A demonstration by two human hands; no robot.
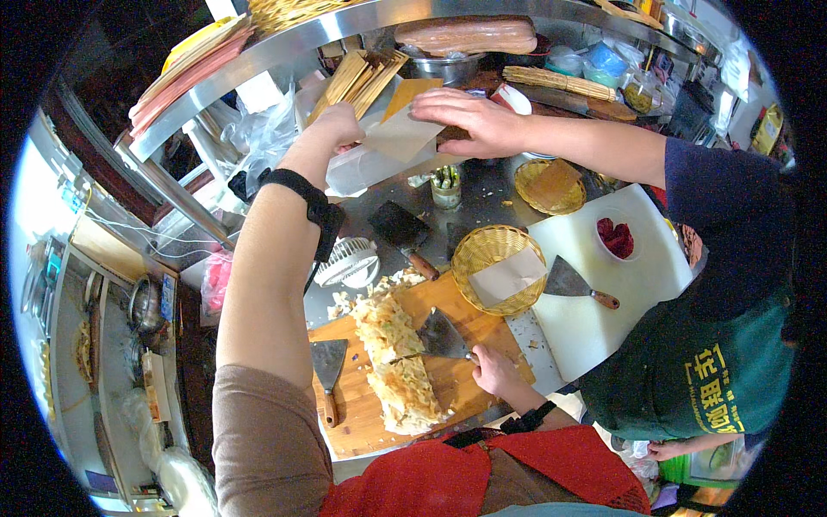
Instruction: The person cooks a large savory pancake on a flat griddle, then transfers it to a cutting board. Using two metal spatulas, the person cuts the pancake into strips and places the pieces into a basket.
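My right hand [499, 371] grips a metal scraper [443, 333]. Its blade edge lies against a long, flaky golden pancake-like food [402, 394], at a crosswise cut. The food rests on a wooden cutting board [478, 399]. My left hand [341, 126] reaches far forward to a translucent plastic bin [352, 173]. Its fingers are curled at a pale paper sheet [404, 137] and the bin's edge; what they hold is hidden. A co-worker's hand [475, 123] touches the same sheet from the right. A second scraper [329, 365] lies left of the food.
Beyond the board lie a dark-bladed scraper [399, 226] and a small white fan [349, 262]. A paper-lined wicker basket [460, 255] overlaps the board's far right corner. A white cutting board [581, 346] carries another scraper [568, 283] and a tub [619, 236]. The co-worker stands at right.
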